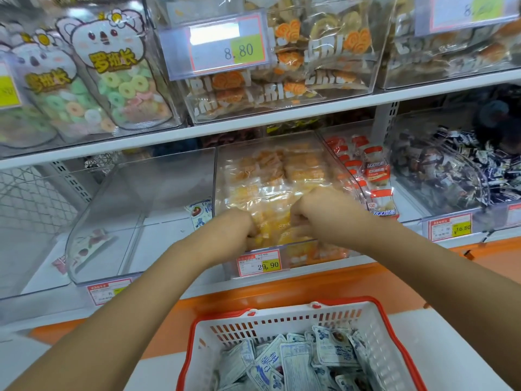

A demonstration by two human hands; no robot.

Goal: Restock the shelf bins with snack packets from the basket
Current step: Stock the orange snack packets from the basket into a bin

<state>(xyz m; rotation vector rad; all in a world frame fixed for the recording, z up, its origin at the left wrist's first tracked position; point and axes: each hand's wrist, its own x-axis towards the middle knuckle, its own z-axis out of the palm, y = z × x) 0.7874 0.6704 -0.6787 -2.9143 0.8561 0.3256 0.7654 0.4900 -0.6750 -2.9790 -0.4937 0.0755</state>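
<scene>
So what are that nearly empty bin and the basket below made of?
The nearly empty bin looks like clear rigid plastic with a glossy finish: the shelf shows through it and light glints on its walls. The basket seems to be moulded plastic, with white slotted walls, a red rim and a dull sheen.

Red-rimmed basket (282,324) of blue-white snack packets (296,359), clear bin (315,252) of orange packets (282,170)

Just above my eye line, a red-bordered white paper price label (228,49) reads 8.80; a smaller one (259,263) reads 29.90. White wire mesh panel (28,198) at my left, orange ledge (225,299) beneath.
</scene>
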